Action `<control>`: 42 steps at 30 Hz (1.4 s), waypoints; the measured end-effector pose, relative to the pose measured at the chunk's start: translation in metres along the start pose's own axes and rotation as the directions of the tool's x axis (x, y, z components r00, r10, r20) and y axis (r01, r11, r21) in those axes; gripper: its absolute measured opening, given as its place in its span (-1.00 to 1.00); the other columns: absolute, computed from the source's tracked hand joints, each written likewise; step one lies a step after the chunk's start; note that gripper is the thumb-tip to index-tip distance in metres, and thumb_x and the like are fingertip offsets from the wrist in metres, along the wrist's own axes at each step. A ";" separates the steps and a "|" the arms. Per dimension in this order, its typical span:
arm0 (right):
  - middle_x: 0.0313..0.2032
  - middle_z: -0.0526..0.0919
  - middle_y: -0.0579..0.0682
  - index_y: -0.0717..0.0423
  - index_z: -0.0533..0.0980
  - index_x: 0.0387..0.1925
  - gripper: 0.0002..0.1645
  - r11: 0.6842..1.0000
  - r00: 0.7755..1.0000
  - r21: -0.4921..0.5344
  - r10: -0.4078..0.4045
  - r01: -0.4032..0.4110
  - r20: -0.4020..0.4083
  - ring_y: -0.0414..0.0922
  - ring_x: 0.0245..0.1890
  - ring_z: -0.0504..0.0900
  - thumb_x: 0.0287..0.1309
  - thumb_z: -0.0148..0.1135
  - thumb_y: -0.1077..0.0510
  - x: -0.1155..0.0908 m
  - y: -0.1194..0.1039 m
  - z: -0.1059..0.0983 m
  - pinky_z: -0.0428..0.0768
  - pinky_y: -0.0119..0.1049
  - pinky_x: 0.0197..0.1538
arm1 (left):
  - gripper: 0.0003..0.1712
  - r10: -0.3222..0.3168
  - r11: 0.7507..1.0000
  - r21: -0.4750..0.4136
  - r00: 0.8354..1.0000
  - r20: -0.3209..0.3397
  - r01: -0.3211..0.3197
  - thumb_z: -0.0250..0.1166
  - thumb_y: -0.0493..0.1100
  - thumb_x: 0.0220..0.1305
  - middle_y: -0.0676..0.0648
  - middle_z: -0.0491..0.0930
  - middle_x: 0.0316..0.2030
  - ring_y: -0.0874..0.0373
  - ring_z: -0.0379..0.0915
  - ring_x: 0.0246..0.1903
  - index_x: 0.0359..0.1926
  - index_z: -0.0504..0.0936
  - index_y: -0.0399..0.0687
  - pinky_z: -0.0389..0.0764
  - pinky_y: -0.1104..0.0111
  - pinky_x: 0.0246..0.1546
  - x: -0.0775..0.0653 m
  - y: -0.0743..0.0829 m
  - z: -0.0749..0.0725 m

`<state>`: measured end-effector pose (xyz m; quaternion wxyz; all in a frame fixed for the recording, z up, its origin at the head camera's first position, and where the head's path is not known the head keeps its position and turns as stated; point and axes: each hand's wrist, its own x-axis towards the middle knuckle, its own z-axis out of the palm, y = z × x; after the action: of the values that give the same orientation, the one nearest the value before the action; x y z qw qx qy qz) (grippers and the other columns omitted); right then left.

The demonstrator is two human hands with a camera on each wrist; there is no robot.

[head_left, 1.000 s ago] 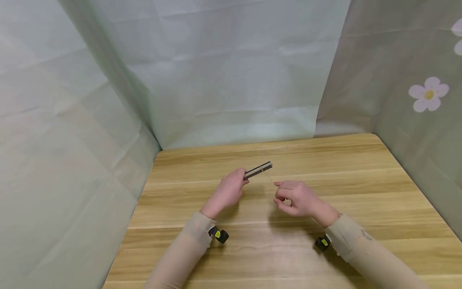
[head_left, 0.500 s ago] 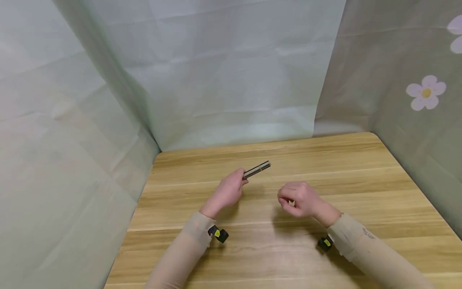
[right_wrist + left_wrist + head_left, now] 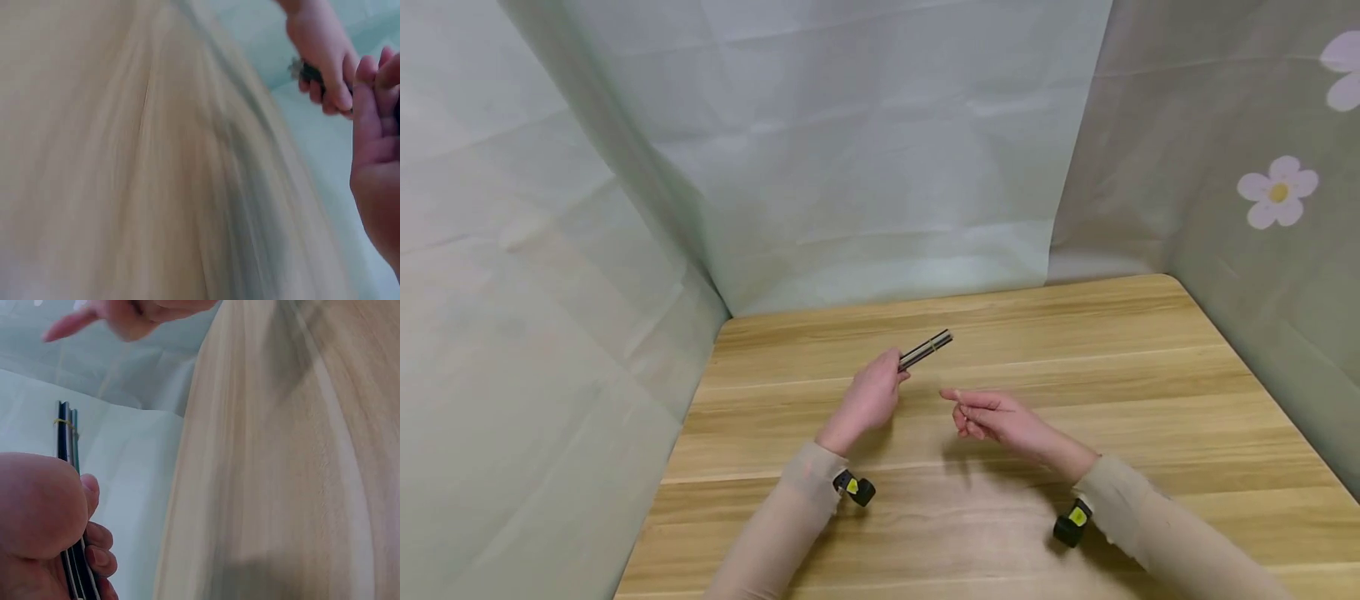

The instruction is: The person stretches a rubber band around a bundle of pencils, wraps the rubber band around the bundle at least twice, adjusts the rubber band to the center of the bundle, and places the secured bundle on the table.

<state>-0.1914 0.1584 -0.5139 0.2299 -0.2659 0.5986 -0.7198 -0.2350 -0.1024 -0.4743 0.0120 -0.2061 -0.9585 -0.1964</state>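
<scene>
My left hand (image 3: 871, 393) grips the lower part of a bundle of slim dark and silvery sticks (image 3: 923, 351), tilted up to the right above the table. Around the bundle's upper end sits a yellowish rubber band (image 3: 64, 422). To the right and slightly nearer is my right hand (image 3: 1006, 427), its index finger extended toward the bundle and the thumb bent against the other fingers. Faint blurred strands run between that hand and the band in the left wrist view, so the right hand holds a stretched part of it. The palm hides the bundle's lower end in the head view.
Both hands are over a wood-grain table (image 3: 820, 533). Pale cloth walls (image 3: 880, 183) enclose it at the back and sides, with printed flowers (image 3: 1277, 192) on the right one. Each sleeve carries a small black wrist camera (image 3: 855, 487).
My right hand has drawn back, then turned over and moved left, its index finger now extended. The left hand keeps its grip, and the bundle has shifted slightly left.
</scene>
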 end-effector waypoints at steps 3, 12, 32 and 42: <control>-0.20 0.51 -0.11 0.23 0.12 0.66 -0.34 0.955 0.999 0.295 -0.018 0.007 0.034 -0.35 -0.33 0.46 0.71 -0.03 0.15 0.002 0.001 0.007 0.63 -0.36 0.16 | -0.87 -0.009 1.000 0.002 1.000 -0.030 0.009 0.17 -0.21 0.65 -0.06 0.46 -0.32 0.01 0.49 -0.31 -0.09 0.44 -0.19 0.62 0.09 -0.26 0.000 0.003 0.003; 0.00 0.47 -0.08 -0.35 0.29 0.61 -0.17 0.503 0.988 0.858 -0.148 0.104 -0.032 -0.18 0.04 0.70 0.64 -0.26 0.48 0.019 -0.005 0.032 0.55 -0.42 0.27 | -0.75 -0.006 0.997 0.077 0.978 -0.207 0.023 0.24 -0.16 0.60 -0.17 0.60 -0.16 -0.12 0.58 -0.17 0.09 0.50 -0.25 0.57 0.05 -0.28 0.001 0.011 0.011; -0.18 0.68 -0.08 0.30 0.64 -0.05 -0.69 0.964 0.889 0.266 0.138 -0.019 -0.436 -0.30 -0.26 0.75 0.69 0.00 0.22 0.015 -0.023 -0.003 0.69 -0.34 0.10 | -0.64 0.330 0.861 0.467 0.919 -0.215 -0.200 0.20 -0.45 0.34 -0.07 0.41 -0.25 0.02 0.26 -0.30 0.05 0.51 0.02 0.30 0.18 -0.23 -0.006 0.003 0.005; -0.09 0.75 0.07 0.57 0.49 0.30 -0.48 0.986 0.888 -0.085 0.091 -0.144 -0.451 -0.30 -0.23 0.72 0.65 0.13 0.14 0.018 -0.025 -0.011 0.70 -0.32 0.09 | -0.73 0.370 0.792 0.574 0.912 -0.178 -0.209 0.09 -0.43 0.46 -0.08 0.38 -0.30 0.01 0.29 -0.32 0.02 0.46 0.00 0.36 0.19 -0.27 -0.008 0.003 0.010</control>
<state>-0.2124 0.1594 -0.4892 0.1141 -0.0699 0.6910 -0.7103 -0.2253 -0.0990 -0.4833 0.2361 -0.3099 -0.9190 0.0601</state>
